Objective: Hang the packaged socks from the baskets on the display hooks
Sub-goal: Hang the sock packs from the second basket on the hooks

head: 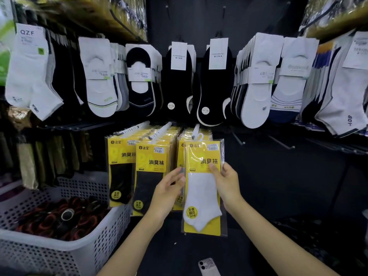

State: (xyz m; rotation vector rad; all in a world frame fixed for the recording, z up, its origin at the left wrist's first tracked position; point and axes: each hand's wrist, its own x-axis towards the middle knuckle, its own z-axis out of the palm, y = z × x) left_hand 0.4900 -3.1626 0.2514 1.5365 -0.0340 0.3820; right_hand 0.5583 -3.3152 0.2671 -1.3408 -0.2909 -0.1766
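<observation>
At centre frame a yellow sock pack [201, 192] with a white sock hangs upright in front of the rightmost of three rows of yellow packs [151, 172]. Its top loop sits at the tip of a hook [196, 129]; whether it is threaded on, I cannot tell. The right hand [227, 184] pinches the pack's right edge, thumb on the front. The left hand [169, 188] has its fingers loosely straight and apart, tips at the left edge. A white basket [59, 253] sits at lower left, and a phone [208, 265] lies at bottom centre.
</observation>
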